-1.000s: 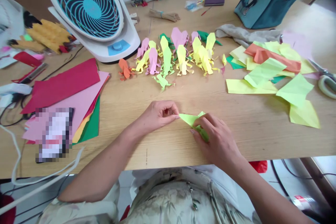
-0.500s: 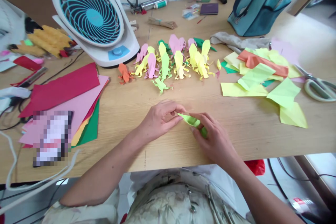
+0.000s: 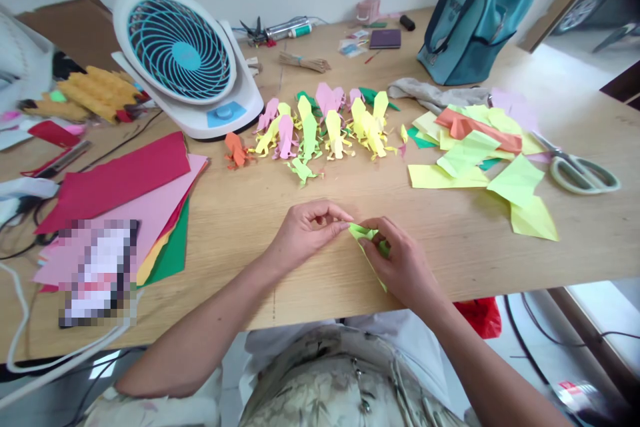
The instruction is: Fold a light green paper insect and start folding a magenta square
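Note:
A light green sheet of paper [image 3: 364, 232], partly folded, lies between my two hands above the front middle of the table. My left hand [image 3: 313, 230] pinches its left corner between thumb and fingertips. On the paper's right side, my right hand [image 3: 397, 257] grips it with thumb and fingers, and part of the sheet is hidden under that hand. Beyond my hands stand several folded paper frogs in yellow, pink, green and orange; a small light green frog [image 3: 303, 171] is the closest of them.
Coloured paper sheets [image 3: 125, 170] lie at the left, beside a white fan [image 3: 240, 103]. On the right are loose paper pieces [image 3: 447, 176] and scissors [image 3: 585, 175]. A teal bag [image 3: 460, 33] and a grey cloth [image 3: 435, 95] sit farther back. The table's front edge runs close to my body.
The light green paper has turned in my hands, so a long edge now shows below my right hand. Both hands keep hold of it. The camera view has shifted slightly.

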A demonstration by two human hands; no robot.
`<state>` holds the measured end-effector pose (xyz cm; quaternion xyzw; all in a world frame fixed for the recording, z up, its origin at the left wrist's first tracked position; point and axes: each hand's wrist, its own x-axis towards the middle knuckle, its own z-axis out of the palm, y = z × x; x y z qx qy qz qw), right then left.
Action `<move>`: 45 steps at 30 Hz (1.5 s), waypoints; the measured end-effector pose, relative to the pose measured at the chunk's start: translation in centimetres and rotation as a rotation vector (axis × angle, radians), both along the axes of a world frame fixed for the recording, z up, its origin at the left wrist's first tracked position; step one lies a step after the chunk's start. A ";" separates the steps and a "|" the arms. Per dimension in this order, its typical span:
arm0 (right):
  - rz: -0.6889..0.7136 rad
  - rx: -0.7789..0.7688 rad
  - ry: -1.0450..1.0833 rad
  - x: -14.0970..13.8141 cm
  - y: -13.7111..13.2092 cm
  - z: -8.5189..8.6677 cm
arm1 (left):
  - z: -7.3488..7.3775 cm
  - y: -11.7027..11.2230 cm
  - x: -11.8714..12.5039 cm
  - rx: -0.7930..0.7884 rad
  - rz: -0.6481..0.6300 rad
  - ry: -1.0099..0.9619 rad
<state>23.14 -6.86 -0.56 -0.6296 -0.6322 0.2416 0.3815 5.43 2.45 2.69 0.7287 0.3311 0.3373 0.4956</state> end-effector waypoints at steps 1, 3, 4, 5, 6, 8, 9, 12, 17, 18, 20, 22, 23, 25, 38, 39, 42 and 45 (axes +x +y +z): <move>-0.002 0.003 -0.001 0.0 0.0 0.0 | 0.1 0.0 0.1 0.001 0.000 -0.014; -0.004 0.003 -0.003 0.0 0.0 0.0 | 0.1 0.0 0.1 -0.006 0.001 -0.021; -0.004 0.001 -0.004 0.0 0.0 0.0 | 0.1 0.0 0.1 -0.013 0.002 -0.014; -0.005 -0.001 -0.005 0.0 0.0 0.1 | 0.0 0.1 0.1 -0.020 0.003 -0.007; -0.006 -0.002 -0.003 0.0 0.0 0.1 | -0.1 0.2 0.1 -0.029 0.004 -0.001; -0.007 -0.005 0.010 0.0 0.0 0.3 | -0.2 0.3 0.1 -0.053 0.002 0.004; -0.005 -0.011 0.023 0.1 -0.1 0.4 | -0.3 0.4 0.2 -0.063 -0.001 0.004; 0.015 -0.060 0.075 0.5 -0.2 0.7 | -0.3 0.6 0.3 -0.049 -0.013 0.016; 0.055 -0.157 0.186 1.3 -0.1 1.2 | 0.6 0.4 0.7 0.043 -0.045 0.048; 0.059 -0.157 0.199 1.4 0.0 1.3 | 0.9 0.3 0.9 0.065 -0.057 0.060; 0.067 -0.138 0.207 1.6 0.3 1.3 | 1.5 0.1 1.2 0.109 -0.096 0.091; 0.078 -0.123 0.197 1.8 0.5 1.2 | 2.0 0.0 1.6 0.134 -0.146 0.116; 0.083 -0.119 0.190 1.9 0.7 1.2 | 2.1 0.0 1.8 0.137 -0.166 0.115; 0.091 -0.122 0.178 2.1 0.9 1.2 | 2.0 0.0 2.1 0.121 -0.188 0.095; 0.029 -0.044 0.597 1.7 1.1 -0.2 | -3.2 -1.2 2.9 -0.377 -0.262 -0.086; 0.033 -0.028 0.610 1.6 1.1 -0.3 | -3.2 -1.3 3.0 -0.397 -0.265 -0.118; 0.044 -0.006 0.606 1.5 1.1 -0.3 | -3.2 -1.5 3.3 -0.378 -0.240 -0.155; 0.047 0.019 0.567 1.4 1.1 -0.3 | -3.3 -1.6 3.2 -0.305 -0.207 -0.130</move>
